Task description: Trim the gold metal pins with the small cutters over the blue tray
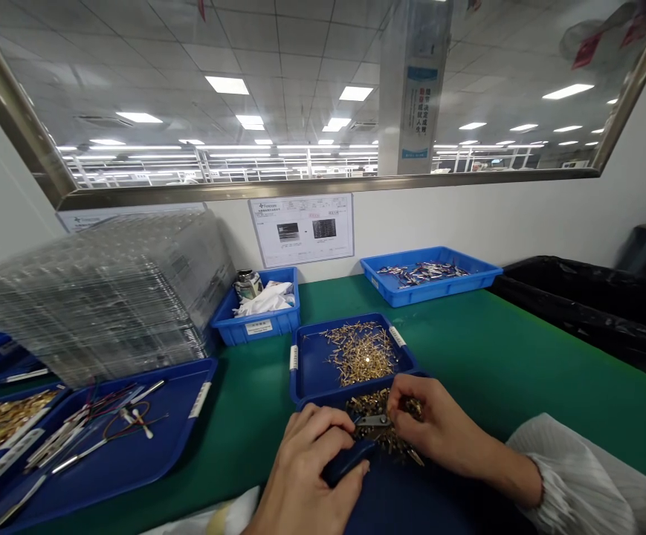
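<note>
My left hand [312, 464] is wrapped round a pair of blue-handled pliers [349, 462], whose metal jaws point right. At the tip of the jaws, the fingers of my right hand [437, 420] are pinched together; what they hold is too small and hidden to make out. Both hands are over the near blue tray, where small gold and dark metal pins [367, 403] lie in a heap. Directly behind it, another blue tray [312, 371] holds a pile of gold-coloured pins [364, 353].
Clear plastic trays [133, 290] are stacked on the left. Beside them, a blue bin [261, 323] contains a jar and white cloth. Thin wired parts lie in a left tray [172, 438]. A shallow blue tray [431, 286] sits back right, near a black-lined bin [595, 297].
</note>
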Tool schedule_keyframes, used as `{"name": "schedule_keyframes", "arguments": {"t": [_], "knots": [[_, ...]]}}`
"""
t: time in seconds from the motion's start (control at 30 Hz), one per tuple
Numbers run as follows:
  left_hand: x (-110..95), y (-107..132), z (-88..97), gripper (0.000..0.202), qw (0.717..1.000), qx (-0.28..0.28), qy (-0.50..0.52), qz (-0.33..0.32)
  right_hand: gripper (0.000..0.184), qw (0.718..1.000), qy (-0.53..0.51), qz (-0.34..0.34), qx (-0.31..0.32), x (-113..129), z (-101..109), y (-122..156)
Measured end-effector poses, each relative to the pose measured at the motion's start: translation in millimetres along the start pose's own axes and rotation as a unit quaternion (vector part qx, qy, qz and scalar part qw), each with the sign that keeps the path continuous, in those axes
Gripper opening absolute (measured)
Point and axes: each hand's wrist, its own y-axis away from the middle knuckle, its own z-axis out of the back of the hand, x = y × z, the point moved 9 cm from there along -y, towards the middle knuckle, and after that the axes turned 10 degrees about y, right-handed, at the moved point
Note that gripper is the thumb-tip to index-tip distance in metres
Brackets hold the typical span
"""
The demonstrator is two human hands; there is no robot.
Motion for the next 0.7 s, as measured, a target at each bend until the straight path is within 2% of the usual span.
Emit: {"name": "schedule_keyframes", "arguments": {"t": [0.1, 0.2, 0.43, 0.5, 0.6, 0.7], "knots": [[-2.1, 0.2, -3.2, 0.01, 1.0, 0.017, -0.017, -0.01, 0.014, 0.988, 0.134, 0.08, 0.003, 16.3, 1.3, 2.4], [-8.9, 1.4, -4.1, 0.009, 0.998, 0.016, -0.043, -0.052, 0.014, 0.967, 0.211, 0.142, 0.0, 26.5, 0.3, 5.3], [-24.2, 6.1, -10.0, 0.01, 0.978, 0.023, -0.113, -0.172, 0.012, 0.944, 0.282, 0.171, -0.004, 27.6, -9.7, 6.7], [-25.2, 6.1, -8.5, 0.01, 0.979, 0.018, -0.118, -0.167, 0.013, 0.947, 0.277, 0.164, -0.002, 27.1, -9.3, 6.2], [-22.3, 2.7, -5.4, 0.009, 0.987, 0.023, -0.11, -0.116, 0.012, 0.957, 0.251, 0.144, 0.013, 24.9, -6.1, 5.1], [-22.0, -0.1, -2.0, 0.009, 0.991, 0.017, -0.093, -0.094, 0.01, 0.966, 0.217, 0.136, 0.044, 21.3, -5.0, 3.8]]}}
